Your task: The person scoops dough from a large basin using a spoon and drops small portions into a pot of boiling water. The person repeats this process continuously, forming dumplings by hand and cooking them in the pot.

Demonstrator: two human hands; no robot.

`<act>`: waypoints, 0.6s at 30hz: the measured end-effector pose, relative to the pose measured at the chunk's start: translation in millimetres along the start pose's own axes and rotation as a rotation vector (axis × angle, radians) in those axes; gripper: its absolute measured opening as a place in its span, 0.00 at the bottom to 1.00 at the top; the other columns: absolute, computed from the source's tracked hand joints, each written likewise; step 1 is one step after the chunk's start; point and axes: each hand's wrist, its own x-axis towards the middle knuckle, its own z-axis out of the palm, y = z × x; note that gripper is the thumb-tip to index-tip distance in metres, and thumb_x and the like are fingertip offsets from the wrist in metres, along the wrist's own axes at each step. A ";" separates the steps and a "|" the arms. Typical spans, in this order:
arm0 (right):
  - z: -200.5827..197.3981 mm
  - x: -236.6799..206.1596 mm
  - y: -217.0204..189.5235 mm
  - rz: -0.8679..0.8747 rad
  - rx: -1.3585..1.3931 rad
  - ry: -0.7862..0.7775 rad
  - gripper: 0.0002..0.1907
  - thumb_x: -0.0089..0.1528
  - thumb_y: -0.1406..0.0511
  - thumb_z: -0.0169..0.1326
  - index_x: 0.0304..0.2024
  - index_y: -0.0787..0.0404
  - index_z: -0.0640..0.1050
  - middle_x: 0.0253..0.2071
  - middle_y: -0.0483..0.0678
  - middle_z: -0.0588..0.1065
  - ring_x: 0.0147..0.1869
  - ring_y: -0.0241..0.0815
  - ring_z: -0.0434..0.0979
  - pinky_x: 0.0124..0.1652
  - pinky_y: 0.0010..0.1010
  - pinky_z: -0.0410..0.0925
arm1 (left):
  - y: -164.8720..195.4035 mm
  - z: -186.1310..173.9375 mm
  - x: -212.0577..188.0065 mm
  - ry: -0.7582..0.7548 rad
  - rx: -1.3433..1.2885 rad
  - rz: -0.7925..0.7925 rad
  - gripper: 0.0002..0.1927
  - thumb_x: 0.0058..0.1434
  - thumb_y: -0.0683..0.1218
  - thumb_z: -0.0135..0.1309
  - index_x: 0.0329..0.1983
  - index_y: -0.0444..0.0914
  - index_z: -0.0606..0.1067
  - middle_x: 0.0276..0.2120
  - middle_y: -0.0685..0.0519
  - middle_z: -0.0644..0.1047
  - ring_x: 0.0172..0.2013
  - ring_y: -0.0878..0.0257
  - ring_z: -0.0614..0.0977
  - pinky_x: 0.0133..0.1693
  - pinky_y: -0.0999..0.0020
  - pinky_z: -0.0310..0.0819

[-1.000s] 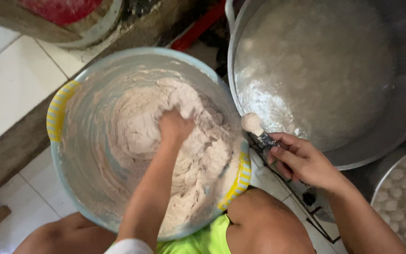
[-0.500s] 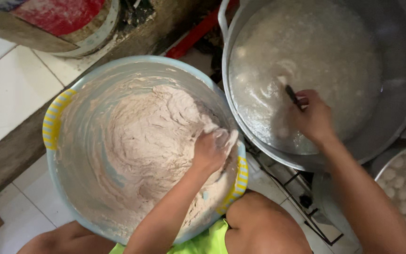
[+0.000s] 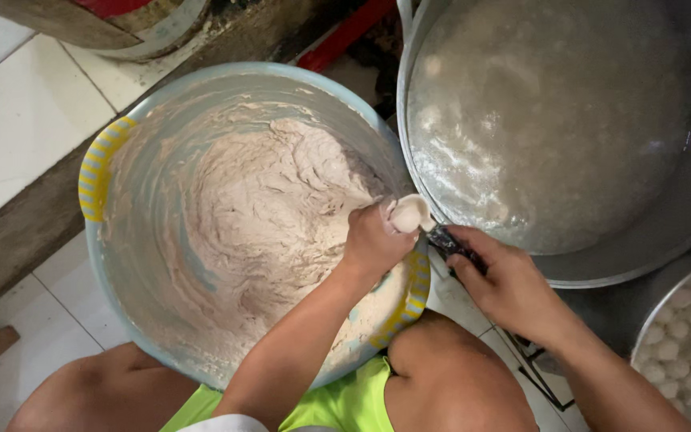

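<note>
A pale blue plastic tub (image 3: pixel 121 264) with yellow striped handles sits between my knees, holding a pinkish-grey paste (image 3: pixel 257 216). My left hand (image 3: pixel 373 240) is a fist over the tub's right rim, with paste squeezed in it. A rounded lump of paste bulges from the top of the fist. My right hand (image 3: pixel 505 284) grips a dark-handled spoon (image 3: pixel 421 220), whose pale bowl touches that lump. A large metal pot (image 3: pixel 617 240) of cloudy, steaming water stands to the right of the tub.
At the lower right a metal tray (image 3: pixel 649 320) holds several pale round balls. White floor tiles (image 3: pixel 17 128) lie to the left, with a red-and-grey container (image 3: pixel 145 24) at the top. My knees (image 3: pixel 457 376) press against the tub.
My left hand lifted from the paste to the tub's right rim, fist closed on paste. My right hand drew the spoon back out of the pot to meet the fist.
</note>
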 end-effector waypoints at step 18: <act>-56.0 41.9 36.6 0.321 -0.181 0.264 0.24 0.67 0.66 0.52 0.68 0.55 0.73 0.37 0.57 0.79 0.34 0.46 0.79 0.35 0.35 0.69 | -25.0 5.1 -9.5 0.199 0.167 0.051 0.10 0.58 0.47 0.63 0.27 0.38 0.75 0.28 0.45 0.79 0.32 0.45 0.80 0.39 0.56 0.77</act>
